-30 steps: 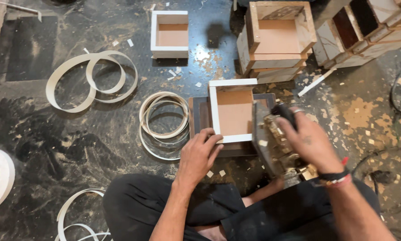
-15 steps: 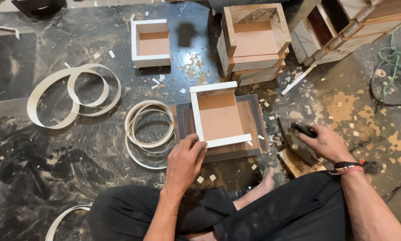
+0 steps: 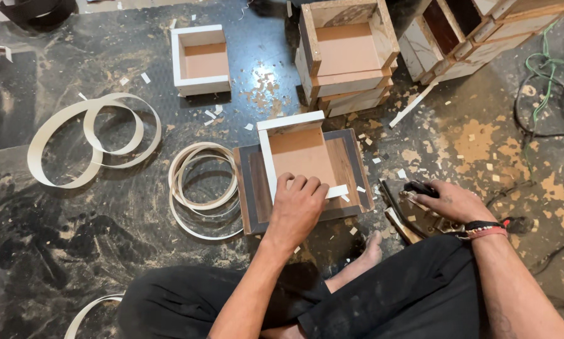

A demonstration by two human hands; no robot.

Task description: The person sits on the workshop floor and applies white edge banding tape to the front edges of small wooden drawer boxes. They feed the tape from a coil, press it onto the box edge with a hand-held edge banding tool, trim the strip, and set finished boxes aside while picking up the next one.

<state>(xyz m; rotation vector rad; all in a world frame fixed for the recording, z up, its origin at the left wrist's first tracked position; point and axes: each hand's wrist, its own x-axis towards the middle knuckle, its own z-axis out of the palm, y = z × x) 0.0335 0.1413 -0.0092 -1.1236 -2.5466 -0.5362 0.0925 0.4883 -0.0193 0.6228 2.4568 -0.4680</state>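
A small open wooden box (image 3: 291,120) with white edge strips sits on a dark board (image 3: 351,164) on the floor in front of me. My left hand (image 3: 298,206) rests on the box's near rim, with the fingers curled over the white strip there. To the right, my right hand (image 3: 453,201) grips the dark handle of a clothes iron (image 3: 400,216), which sits low on the floor beside the board. I sit cross-legged, with a bare foot (image 3: 370,250) just below the board.
Another white-edged box (image 3: 200,59) lies at the back left, and a stack of boxes (image 3: 348,59) stands behind the board. More boxes (image 3: 477,31) are at the top right. Coils of white edge strip (image 3: 93,135) (image 3: 203,188) lie to the left. Cables (image 3: 539,94) run along the right. Sawdust and scraps cover the floor.
My right hand took the iron off the box's right side and brought it down to the floor on the right. My left hand slid further onto the box's near rim.
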